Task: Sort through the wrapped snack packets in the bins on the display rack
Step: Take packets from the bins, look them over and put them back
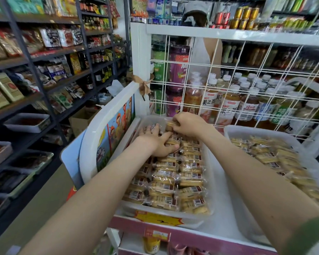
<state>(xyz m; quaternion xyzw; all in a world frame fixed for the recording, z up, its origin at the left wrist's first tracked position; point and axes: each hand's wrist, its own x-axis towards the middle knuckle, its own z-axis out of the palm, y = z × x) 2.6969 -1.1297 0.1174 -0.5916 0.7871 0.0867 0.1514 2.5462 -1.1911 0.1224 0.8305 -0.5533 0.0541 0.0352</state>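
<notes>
Head view shows both hands at the far end of the left bin [210,162] on the display rack [107,129]. The right hand [189,126] has its fingers curled round one packet [170,126], held at the bin's far edge. The left hand [159,144] lies palm down just nearer and to the left, fingers pushed in among the snack packets [173,179], thumb against one; whether it grips any I cannot tell. The other snack packets lie in rows, long axes across the bin, running from the hands toward its near edge, the left hand closest to them. Both hands' fingertips are buried or blurred. The right bin [226,129] is partly hidden by the right forearm.
</notes>
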